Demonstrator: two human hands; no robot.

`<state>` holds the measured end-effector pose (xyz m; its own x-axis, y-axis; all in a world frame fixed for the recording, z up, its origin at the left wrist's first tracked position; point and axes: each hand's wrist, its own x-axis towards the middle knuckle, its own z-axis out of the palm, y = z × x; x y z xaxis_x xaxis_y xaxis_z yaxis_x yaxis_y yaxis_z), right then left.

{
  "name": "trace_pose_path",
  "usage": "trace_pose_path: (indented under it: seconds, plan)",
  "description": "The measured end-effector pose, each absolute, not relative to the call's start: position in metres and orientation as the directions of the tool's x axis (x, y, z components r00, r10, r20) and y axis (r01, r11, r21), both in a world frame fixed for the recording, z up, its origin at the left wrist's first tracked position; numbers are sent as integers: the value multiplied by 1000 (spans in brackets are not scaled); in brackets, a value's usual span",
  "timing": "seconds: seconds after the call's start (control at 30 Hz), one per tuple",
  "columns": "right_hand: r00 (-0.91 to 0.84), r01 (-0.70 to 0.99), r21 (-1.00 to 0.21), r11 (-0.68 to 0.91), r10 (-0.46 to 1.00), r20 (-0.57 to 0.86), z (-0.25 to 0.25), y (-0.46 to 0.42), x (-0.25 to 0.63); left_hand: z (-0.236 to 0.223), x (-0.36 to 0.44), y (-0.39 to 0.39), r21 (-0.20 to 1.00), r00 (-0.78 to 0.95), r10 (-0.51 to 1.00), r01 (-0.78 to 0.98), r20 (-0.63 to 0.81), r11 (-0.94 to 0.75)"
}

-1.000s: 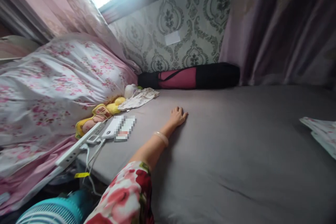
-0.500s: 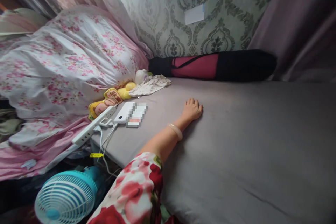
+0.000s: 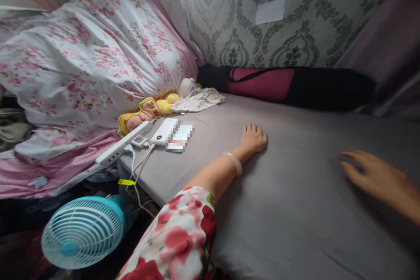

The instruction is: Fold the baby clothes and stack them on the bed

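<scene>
My left hand (image 3: 253,138) rests palm down on the grey bed sheet (image 3: 278,210), its fingers stretched out and nothing in them. A pale bangle (image 3: 233,164) circles that wrist. On the right, my right hand (image 3: 369,170) is over the same sheet, thumb and fingers apart, holding nothing; its edges are a little blurred, and I cannot tell whether it touches the sheet. Left of my left hand lie a white power bank (image 3: 166,131) and a blurred-out flat item (image 3: 180,136) beside it.
A white power strip (image 3: 124,144) with cables lies along the bed's left edge, near yellow plush toys (image 3: 139,116) and a crumpled cloth (image 3: 200,99). A blue fan (image 3: 83,229) stands below. A long black-and-red bag (image 3: 288,85) lies against the patterned wall (image 3: 213,8).
My right hand has come into view from the right. My left hand stays flat on the sheet, while the view has shifted, so most things appear farther right.
</scene>
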<state>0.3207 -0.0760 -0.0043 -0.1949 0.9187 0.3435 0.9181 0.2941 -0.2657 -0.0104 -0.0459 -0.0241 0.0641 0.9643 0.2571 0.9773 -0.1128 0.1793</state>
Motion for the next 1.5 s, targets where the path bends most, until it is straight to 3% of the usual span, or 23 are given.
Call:
trace_pose_path:
  seconds: [0.17,0.33,0.43,0.77,0.93,1.2,1.3,1.5]
  plan:
    - [-484,814,-248,525,850,210,-23,-63,185,-19,-24,-40,112,156,955,976,252,-189]
    - [-408,880,-175,443,890,204,-34,-89,136,-5,-74,-24,190,269,953,937,141,-293]
    - [-402,884,-147,444,881,249,-40,-95,133,2,-116,-19,224,94,991,968,91,-112]
    - [-398,884,-137,446,875,276,-36,-96,132,12,-232,-36,53,-423,896,906,138,420]
    - [-378,891,-147,430,880,289,-36,-98,131,11,-245,-37,-46,-429,897,899,109,436]
    - [-386,902,-93,421,884,265,-32,-103,131,5,-242,-25,-1,-480,873,876,87,482]
    - [-386,904,-86,419,885,259,-31,-102,131,2,-234,-21,33,-524,842,851,124,525]
    - [-397,902,-70,426,882,253,-31,-102,130,0,-192,-6,181,-459,780,887,424,424]
